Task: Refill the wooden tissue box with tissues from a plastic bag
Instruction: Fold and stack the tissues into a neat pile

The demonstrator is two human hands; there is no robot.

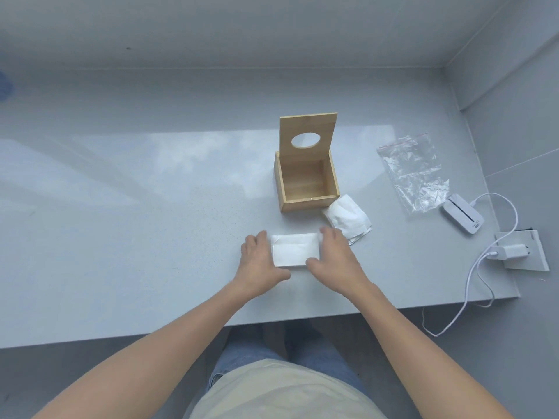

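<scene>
— Squaring up the folded tissues (295, 251), are you?
— Yes. My left hand (255, 255) and right hand (335, 255) press flat against the two short ends, fingers straight, nothing clenched, so the stack should fit.
— And the wooden tissue box (311, 203)?
— Just beyond, lid (308, 125) propped up, hollow bare. Spare tissues (348, 216) wait by its near right corner, and the plastic bag (411, 170) lies far right.

Tan wooden box (305, 182), white tissues (295, 250), grey table (121, 207).

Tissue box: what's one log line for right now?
wooden tissue box: lid up, empty | tissue stack: left hand, right hand pressing its ends | plastic bag: right of box
</scene>
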